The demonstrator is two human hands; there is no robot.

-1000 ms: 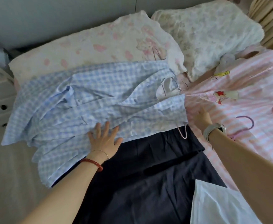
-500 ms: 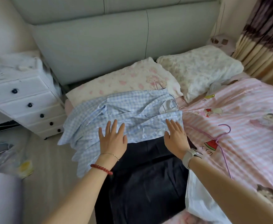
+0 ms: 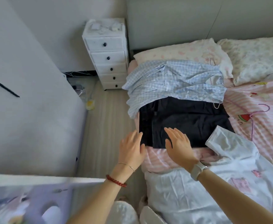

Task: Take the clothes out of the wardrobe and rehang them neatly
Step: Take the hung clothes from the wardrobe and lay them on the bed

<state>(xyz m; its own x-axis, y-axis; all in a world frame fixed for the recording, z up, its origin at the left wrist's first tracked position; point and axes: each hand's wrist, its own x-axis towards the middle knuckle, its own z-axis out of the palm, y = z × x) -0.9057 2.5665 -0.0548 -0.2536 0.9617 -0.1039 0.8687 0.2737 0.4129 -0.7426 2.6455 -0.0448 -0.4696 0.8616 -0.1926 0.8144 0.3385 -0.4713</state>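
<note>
A blue checked shirt (image 3: 173, 80) lies spread across the bed below the pillows, a hanger tip poking out at its right edge. A black garment (image 3: 189, 122) lies flat beneath it, nearer to me. A white garment (image 3: 229, 172) with a pink print covers the bed's near end. My left hand (image 3: 131, 151) hovers at the bed's left edge with fingers straight, holding nothing. My right hand (image 3: 178, 144) is flat and spread over the black garment's near edge. A purple hanger (image 3: 255, 117) lies loose on the pink striped cover.
A white drawer chest (image 3: 107, 54) stands on the floor beside the bed head. Two pillows (image 3: 205, 50) lie against the grey headboard. A large white panel (image 3: 27, 102) fills the left. A strip of wooden floor (image 3: 105, 126) runs between panel and bed.
Both hands have come off the blue checked shirt and drawn back toward me, now over the black garment's near edge. The view has swung left and pulled back.
</note>
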